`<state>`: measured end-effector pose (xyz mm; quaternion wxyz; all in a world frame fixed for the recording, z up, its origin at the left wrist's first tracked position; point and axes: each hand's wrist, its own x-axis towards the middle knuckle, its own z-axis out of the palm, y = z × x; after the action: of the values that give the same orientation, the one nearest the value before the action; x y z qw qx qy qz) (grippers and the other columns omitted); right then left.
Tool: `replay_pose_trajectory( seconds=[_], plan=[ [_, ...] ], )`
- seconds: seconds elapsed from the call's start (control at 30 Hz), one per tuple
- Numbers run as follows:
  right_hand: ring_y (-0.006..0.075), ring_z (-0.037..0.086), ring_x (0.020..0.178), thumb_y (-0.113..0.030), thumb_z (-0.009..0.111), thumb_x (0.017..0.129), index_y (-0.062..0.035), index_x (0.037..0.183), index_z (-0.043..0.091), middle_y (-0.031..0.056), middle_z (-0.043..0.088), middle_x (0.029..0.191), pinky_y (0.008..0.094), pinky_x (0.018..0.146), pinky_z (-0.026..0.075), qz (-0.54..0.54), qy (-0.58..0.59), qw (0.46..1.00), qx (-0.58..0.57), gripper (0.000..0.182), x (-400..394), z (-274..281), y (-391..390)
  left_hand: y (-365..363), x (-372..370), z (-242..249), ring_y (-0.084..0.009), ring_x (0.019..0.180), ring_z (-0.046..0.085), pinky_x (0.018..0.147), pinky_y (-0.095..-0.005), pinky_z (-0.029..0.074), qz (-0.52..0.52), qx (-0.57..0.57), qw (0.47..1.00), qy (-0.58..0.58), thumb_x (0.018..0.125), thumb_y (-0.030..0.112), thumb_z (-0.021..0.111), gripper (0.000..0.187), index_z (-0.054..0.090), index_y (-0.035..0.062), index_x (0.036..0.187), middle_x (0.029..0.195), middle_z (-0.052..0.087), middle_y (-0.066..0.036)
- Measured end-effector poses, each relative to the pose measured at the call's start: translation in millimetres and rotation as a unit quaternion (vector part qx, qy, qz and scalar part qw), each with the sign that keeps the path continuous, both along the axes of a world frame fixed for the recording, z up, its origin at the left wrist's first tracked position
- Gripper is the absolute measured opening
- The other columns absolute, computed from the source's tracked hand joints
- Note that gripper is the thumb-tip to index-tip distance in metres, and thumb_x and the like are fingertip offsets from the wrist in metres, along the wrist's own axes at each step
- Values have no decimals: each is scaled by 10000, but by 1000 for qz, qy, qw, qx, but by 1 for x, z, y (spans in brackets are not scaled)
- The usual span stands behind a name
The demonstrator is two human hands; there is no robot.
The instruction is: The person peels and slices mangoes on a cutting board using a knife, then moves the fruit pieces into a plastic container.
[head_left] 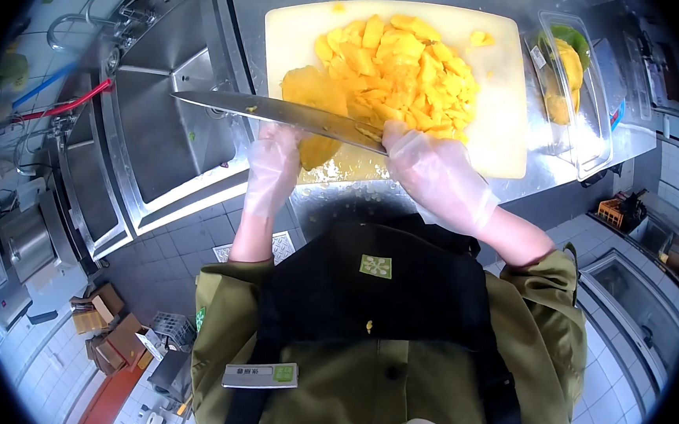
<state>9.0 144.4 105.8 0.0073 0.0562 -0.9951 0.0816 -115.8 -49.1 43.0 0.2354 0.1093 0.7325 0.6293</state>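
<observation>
My right hand (429,167), in a clear plastic glove, is wrapped round the handle end of a large knife (283,113). The blade points left, over my left hand (275,156), which is gloved too. Its fingers are closed at the lower left of a large yellow fruit piece (316,92), partly hidden under the blade. Both lie at the left part of a pale cutting board (499,121). A heap of cut yellow fruit chunks (412,71) covers the board's middle.
A clear container (573,79) with yellow fruit and something green stands right of the board. Steel sinks (169,121) are on the left. Wet bits lie on the steel counter's front edge (348,205). Cardboard boxes (114,338) stand at the lower left.
</observation>
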Motion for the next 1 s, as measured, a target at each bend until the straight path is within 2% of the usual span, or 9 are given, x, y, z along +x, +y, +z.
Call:
replay_pose_trajectory(
  seconds=[0.1,0.17,0.3,0.37,0.47,0.53,0.77,0.87,1.0],
  plan=[
    [216,566,496,-14,542,737,-29,778,496,64,508,594,310,400,440,-11,2,1000,16,63,1,-4,2,3,10,6,-214,960,586,817,-336,486,-39,-98,978,179,878,82,480,197,551,29,1053,1034,597,-89],
    [201,566,486,-29,554,755,-28,797,472,49,494,573,308,406,452,-10,24,997,74,92,-2,-4,2,13,25,18,-144,953,580,885,-264,446,11,96,992,-78,943,85,457,243,553,-3,1148,1028,627,-72],
    [193,572,501,-28,551,752,-26,800,490,50,497,585,308,398,449,-2,48,999,22,77,-6,-15,8,25,40,36,-139,928,590,865,-249,444,41,117,985,-123,860,12,435,227,601,-5,1015,962,641,-71],
    [175,578,522,-26,549,742,-18,813,533,41,524,618,294,389,444,12,34,999,5,74,-2,-7,9,4,27,8,-160,934,585,828,-277,463,-42,-44,988,143,883,87,468,211,569,1,1048,961,606,-70],
    [203,561,469,-20,547,751,-29,782,477,58,490,579,316,398,450,17,10,1000,2,78,2,-2,8,8,28,20,-149,897,587,783,-283,464,-34,-56,975,211,874,105,524,143,563,10,974,921,601,-61],
    [197,559,463,-20,547,753,-27,786,483,57,490,581,309,396,448,13,51,998,-27,72,0,-7,8,15,32,34,-151,889,592,796,-276,465,19,70,996,-42,868,100,537,113,556,18,944,929,623,-73],
    [230,585,498,-16,540,762,-9,812,505,85,526,634,321,415,463,-14,75,997,-22,62,-16,-22,2,15,47,13,-146,841,611,795,-265,475,24,176,979,-103,917,133,570,185,582,-22,1019,889,668,-93],
    [217,642,627,-46,538,764,-5,878,559,73,590,699,319,454,491,-25,26,998,-48,123,-20,-24,-1,17,42,19,-161,860,611,805,-273,473,44,92,986,-129,908,123,566,166,586,-14,999,948,668,-104],
    [231,641,639,-49,535,768,-19,836,569,84,587,745,327,495,509,-37,19,995,-94,82,-22,-31,-5,4,39,5,-227,908,589,823,-314,466,4,29,998,63,859,107,542,146,547,25,980,1038,602,-95]
  ],
)
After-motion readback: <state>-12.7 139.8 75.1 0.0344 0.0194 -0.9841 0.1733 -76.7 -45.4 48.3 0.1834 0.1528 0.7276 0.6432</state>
